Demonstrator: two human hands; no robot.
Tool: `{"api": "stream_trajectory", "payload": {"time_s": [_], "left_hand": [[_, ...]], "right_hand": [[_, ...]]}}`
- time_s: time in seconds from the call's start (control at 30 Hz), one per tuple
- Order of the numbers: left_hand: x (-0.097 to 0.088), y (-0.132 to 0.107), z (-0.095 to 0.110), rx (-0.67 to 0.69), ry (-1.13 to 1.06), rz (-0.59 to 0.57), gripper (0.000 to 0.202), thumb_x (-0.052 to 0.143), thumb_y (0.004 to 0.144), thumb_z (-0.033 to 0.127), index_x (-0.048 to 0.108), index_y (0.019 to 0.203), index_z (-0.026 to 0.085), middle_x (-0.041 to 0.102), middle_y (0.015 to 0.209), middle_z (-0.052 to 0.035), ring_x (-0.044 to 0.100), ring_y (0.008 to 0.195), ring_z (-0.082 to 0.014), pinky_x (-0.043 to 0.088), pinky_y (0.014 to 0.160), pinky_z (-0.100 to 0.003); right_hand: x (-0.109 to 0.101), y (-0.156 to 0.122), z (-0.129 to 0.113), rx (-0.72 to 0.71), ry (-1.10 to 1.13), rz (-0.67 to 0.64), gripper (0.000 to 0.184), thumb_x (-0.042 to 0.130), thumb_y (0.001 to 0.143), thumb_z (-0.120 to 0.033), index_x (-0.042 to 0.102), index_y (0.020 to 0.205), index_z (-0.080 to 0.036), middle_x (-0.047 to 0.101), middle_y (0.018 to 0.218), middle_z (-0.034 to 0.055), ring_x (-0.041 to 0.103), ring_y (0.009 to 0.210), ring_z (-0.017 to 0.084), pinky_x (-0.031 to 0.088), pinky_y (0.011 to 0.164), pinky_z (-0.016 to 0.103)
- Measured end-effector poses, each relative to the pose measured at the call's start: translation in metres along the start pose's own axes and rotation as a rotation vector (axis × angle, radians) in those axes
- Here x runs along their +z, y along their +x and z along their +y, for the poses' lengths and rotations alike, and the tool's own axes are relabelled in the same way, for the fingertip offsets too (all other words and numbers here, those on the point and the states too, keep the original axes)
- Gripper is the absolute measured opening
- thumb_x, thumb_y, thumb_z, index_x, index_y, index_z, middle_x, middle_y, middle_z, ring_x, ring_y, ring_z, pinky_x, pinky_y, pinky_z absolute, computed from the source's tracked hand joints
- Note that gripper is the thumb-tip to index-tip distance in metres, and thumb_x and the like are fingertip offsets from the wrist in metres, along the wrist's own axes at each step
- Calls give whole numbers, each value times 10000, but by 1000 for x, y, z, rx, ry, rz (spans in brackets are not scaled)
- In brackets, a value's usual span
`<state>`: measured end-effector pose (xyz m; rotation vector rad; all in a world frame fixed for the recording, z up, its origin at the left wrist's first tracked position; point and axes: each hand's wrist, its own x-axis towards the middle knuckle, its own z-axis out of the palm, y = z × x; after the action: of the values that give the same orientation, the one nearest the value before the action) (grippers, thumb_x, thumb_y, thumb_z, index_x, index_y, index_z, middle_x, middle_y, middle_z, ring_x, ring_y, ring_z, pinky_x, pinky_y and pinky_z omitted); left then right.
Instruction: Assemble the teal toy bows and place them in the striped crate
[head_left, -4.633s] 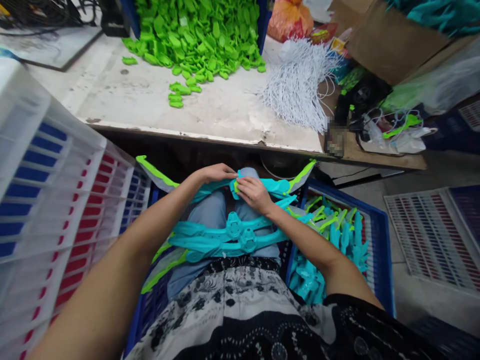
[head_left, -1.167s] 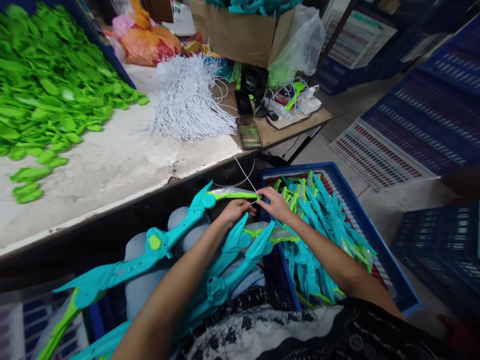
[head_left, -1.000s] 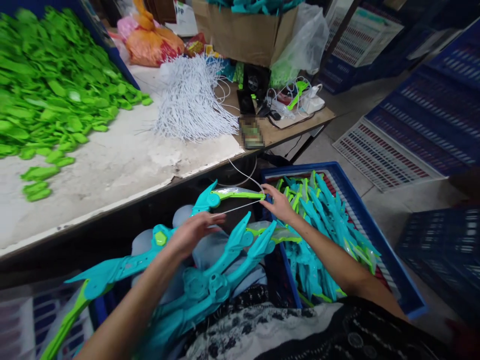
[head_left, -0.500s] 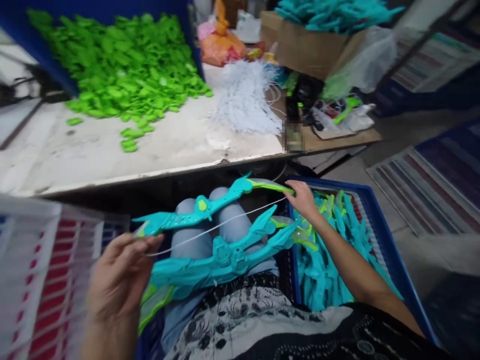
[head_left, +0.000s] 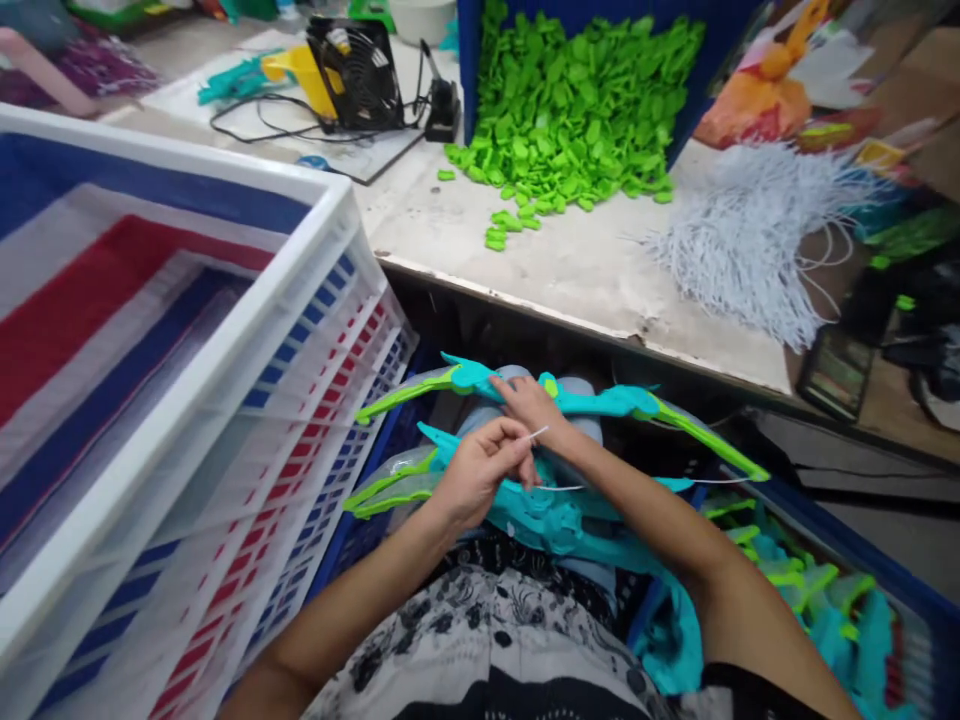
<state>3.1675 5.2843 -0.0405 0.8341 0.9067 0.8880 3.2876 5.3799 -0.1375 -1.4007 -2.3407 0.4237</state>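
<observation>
A teal toy bow (head_left: 600, 402) with green tips lies across my lap, under the table edge. My right hand (head_left: 529, 400) rests on its left limb, fingers bent on the plastic. Just below, my left hand (head_left: 480, 470) is closed in a pinch on a thin white string (head_left: 559, 488), whose free end sticks up by the fingers while the rest runs right toward the bow's far tip. Two more teal bows (head_left: 555, 515) lie under my hands on my knees.
A white crate with red and blue slats (head_left: 195, 400) stands at my left. The table (head_left: 570, 270) carries a pile of green plastic pieces (head_left: 577, 110), a bundle of white strings (head_left: 750, 250), a small black fan (head_left: 354, 68) and a phone (head_left: 834, 370). A blue crate of bows (head_left: 817, 600) sits right.
My view has swung left. My right hand left the bow's right tip and came to its left limb. My left hand brought the string end back in next to it.
</observation>
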Motion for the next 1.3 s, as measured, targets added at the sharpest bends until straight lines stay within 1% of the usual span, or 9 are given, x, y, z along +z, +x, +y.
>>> {"api": "stream_trajectory", "payload": {"time_s": [0.07,0.17,0.27,0.4,0.5,0.73,1.03,1.2,1.3], "left_hand": [[-12,6,9,134,13,115,249,710,746,384,569,767,180,523,514,42,517,492,-95,435,547,-236],[-36,20,28,405,56,375,204,703,749,348,600,779,174,486,517,53,470,478,-71,390,500,-205],[-61,38,51,639,120,609,200,715,729,333,621,777,163,473,509,59,397,431,-51,315,424,-184],[-82,60,75,720,239,705,207,715,713,333,651,768,144,483,504,50,389,435,-48,274,410,-173],[-89,73,79,764,331,746,210,683,736,349,665,790,147,505,531,41,415,462,-54,304,438,-175],[-92,88,79,802,422,745,217,646,776,364,675,836,157,533,579,28,458,512,-75,357,488,-187],[-95,99,83,875,453,687,199,636,799,338,643,813,140,534,565,34,462,508,-65,357,495,-177],[-98,89,94,716,334,514,326,681,751,338,499,967,175,553,523,69,418,392,-66,308,394,-170],[-105,80,98,615,307,441,398,718,703,387,507,948,156,557,513,57,417,373,-67,305,366,-170]], "right_hand": [[-16,0,19,-60,171,-40,494,542,837,-182,538,1331,-196,673,1067,120,601,921,243,487,833,386],[-41,0,47,-58,467,-131,476,561,820,-257,576,1296,-243,715,978,5,626,769,161,509,747,291],[-50,3,59,7,641,-186,474,584,790,-278,609,1262,-236,721,1032,-13,644,751,162,518,695,271],[-46,8,64,8,703,-225,484,615,773,-279,613,1256,-246,678,1166,-1,668,928,226,539,788,316],[-43,10,68,28,730,-212,459,632,771,-278,632,1230,-255,656,1203,-5,638,1068,263,525,899,358],[-42,9,68,36,760,-248,485,632,787,-315,605,1264,-234,608,1275,10,568,1193,281,436,1052,422],[-44,7,64,5,666,-212,519,607,794,-356,583,1290,-203,583,1304,22,561,1201,282,436,1046,397],[-36,-2,61,28,477,-193,493,566,829,-340,568,1310,-232,653,1213,21,684,921,249,547,832,351],[-34,-5,56,-51,356,-171,477,547,860,-337,556,1324,-227,679,1166,58,673,925,247,534,837,360]]}}
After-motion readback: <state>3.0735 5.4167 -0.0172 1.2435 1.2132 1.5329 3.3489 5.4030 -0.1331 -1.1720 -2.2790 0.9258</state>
